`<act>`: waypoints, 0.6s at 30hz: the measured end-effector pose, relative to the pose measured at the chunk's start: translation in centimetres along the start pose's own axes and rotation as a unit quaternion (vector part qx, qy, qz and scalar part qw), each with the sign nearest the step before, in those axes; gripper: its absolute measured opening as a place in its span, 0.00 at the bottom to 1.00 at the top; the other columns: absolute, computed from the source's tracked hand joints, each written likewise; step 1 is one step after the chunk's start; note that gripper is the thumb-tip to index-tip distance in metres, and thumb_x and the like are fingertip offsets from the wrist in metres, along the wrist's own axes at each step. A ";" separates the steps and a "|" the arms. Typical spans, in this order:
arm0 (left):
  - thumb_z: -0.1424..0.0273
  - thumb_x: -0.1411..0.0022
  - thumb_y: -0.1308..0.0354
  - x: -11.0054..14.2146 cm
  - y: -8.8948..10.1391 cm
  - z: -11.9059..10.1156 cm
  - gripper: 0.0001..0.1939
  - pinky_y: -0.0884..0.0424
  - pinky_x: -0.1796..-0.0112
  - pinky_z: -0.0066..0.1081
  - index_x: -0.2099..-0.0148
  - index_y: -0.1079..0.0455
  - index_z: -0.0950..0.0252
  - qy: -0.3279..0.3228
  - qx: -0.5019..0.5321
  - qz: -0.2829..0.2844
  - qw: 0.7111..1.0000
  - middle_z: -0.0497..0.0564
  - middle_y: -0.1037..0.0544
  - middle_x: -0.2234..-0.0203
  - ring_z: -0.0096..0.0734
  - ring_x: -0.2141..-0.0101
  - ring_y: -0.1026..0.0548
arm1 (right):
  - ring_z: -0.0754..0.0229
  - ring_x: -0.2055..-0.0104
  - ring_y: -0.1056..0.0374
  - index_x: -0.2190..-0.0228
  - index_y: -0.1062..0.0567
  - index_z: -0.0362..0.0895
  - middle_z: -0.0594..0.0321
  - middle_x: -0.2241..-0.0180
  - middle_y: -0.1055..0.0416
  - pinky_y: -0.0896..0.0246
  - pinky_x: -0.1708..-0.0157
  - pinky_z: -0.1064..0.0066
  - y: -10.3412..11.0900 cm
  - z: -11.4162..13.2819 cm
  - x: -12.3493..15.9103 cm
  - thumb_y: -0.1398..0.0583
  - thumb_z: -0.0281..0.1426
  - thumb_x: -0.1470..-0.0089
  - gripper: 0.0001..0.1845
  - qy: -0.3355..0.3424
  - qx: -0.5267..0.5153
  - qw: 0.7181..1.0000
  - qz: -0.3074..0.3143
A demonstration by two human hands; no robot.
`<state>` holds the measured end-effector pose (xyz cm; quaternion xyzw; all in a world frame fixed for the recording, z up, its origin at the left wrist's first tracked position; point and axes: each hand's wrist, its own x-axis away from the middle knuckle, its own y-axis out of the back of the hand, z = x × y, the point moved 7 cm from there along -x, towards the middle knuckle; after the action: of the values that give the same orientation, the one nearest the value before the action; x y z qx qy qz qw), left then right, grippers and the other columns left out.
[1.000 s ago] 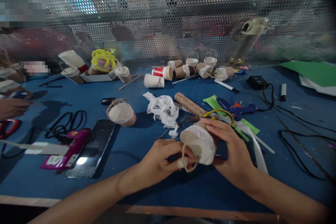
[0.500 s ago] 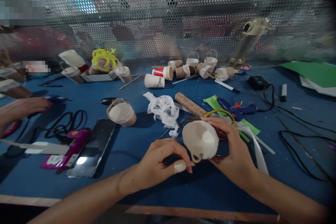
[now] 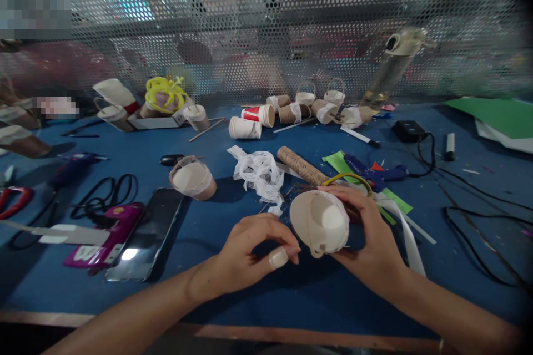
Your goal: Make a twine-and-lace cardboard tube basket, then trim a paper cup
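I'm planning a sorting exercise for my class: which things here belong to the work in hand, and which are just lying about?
Probably part of the work:
- handled cup, held in the right hand
- twine roll
- white lace
- blue glue gun on the right

Probably just lying about:
- phone
- clear bottle

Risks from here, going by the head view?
1. Only the right hand holds the tilted cup; a slip could drop it.
2. The thin handle sits near the left hand's fingertips; a snag might bend it.
3. Loose white lace lies just beyond the left hand and could get dragged.
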<state>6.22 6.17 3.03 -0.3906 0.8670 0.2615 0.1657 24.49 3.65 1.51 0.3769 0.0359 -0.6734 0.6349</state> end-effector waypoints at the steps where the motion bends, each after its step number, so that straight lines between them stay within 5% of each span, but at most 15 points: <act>1: 0.78 0.33 0.42 0.0 0.0 0.1 0.04 0.26 0.63 0.30 0.57 0.29 0.66 0.012 0.014 -0.005 1.000 0.51 0.18 0.73 0.30 0.70 0.22 | 0.46 0.43 0.31 0.43 0.36 0.51 0.52 0.45 0.31 0.27 0.48 0.56 0.0 0.0 0.0 0.30 0.24 0.54 0.39 -0.002 -0.002 1.000 0.000; 6: 0.74 0.31 0.42 0.3 -0.2 1.1 0.01 0.26 0.72 0.24 0.58 0.30 0.67 0.090 0.112 -0.027 0.989 0.52 0.20 0.73 0.26 0.74 0.23 | 0.48 0.47 0.28 0.43 0.36 0.51 0.53 0.47 0.29 0.25 0.52 0.61 0.0 -0.1 0.0 0.31 0.26 0.52 0.37 -0.029 -0.016 0.999 0.006; 11: 0.73 0.30 0.44 0.3 -0.2 2.3 0.02 0.25 0.69 0.24 0.56 0.31 0.66 0.168 0.224 -0.045 0.959 0.52 0.19 0.70 0.26 0.71 0.21 | 0.48 0.49 0.27 0.45 0.35 0.51 0.54 0.48 0.28 0.25 0.55 0.62 0.0 -0.3 0.0 0.30 0.28 0.52 0.35 -0.065 -0.021 0.998 0.009; 18: 0.72 0.28 0.45 0.0 0.0 2.8 0.07 0.25 0.66 0.23 0.55 0.26 0.67 0.175 0.299 -0.049 0.937 0.52 0.18 0.68 0.26 0.68 0.21 | 0.48 0.48 0.28 0.45 0.36 0.52 0.55 0.47 0.29 0.26 0.54 0.61 -0.5 -0.9 0.3 0.30 0.31 0.51 0.34 -0.125 -0.050 0.990 0.030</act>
<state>6.45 7.83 0.78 -0.4050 0.9000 -0.0907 0.1333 24.54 3.94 0.44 0.2585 -0.0215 -0.6935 0.6722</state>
